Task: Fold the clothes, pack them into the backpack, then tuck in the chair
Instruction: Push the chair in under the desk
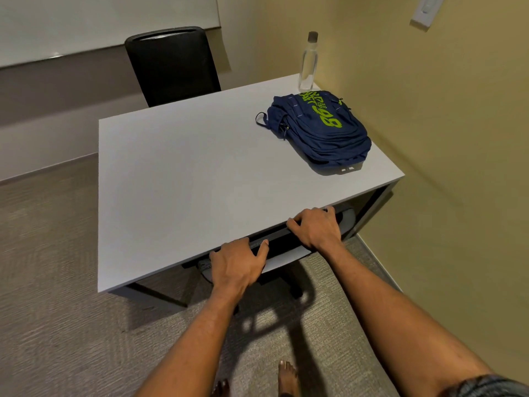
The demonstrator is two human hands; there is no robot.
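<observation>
Grips backrest top of near chair (pixel 282 244) with left hand (pixel 237 263) and right hand (pixel 316 229), both curled over its edge to push it under table (pixel 186 181), seemingly almost tucked; leaves backpack (pixel 320 130) lying closed at far right of table beside bottle (pixel 308 63), clothes presumably packed inside.

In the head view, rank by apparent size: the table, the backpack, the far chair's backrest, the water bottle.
1. table
2. backpack and far chair's backrest: look alike, and the chair is farther, so unranked
3. water bottle
</observation>
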